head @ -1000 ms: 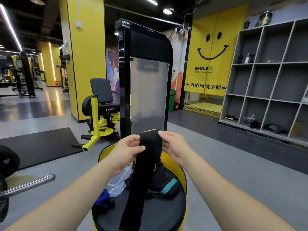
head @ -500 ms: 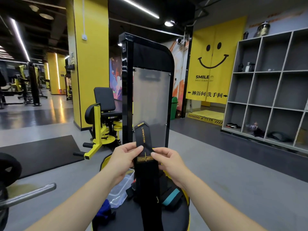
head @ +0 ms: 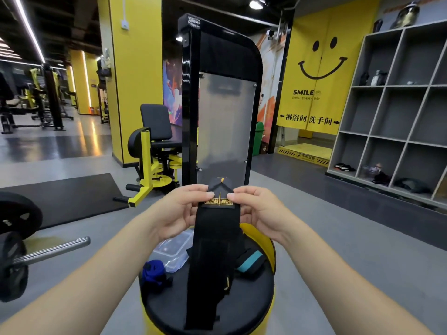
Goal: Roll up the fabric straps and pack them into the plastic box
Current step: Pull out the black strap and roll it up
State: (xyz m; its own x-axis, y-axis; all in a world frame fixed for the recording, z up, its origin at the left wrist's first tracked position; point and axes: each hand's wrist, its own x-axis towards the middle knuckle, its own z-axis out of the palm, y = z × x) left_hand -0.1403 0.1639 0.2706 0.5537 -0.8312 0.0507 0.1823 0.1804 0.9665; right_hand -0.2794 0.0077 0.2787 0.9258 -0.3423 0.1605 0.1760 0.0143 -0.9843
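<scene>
We are pinching the top end of the black strap (head: 217, 238), our left hand (head: 180, 213) and right hand (head: 260, 212) each gripping one side edge beside the yellow label. Its long axis is running straight down from our fingers toward the stool (head: 251, 308), both hands equally near. The plastic box (head: 173, 252) is sitting at the stool's far-left edge.
</scene>
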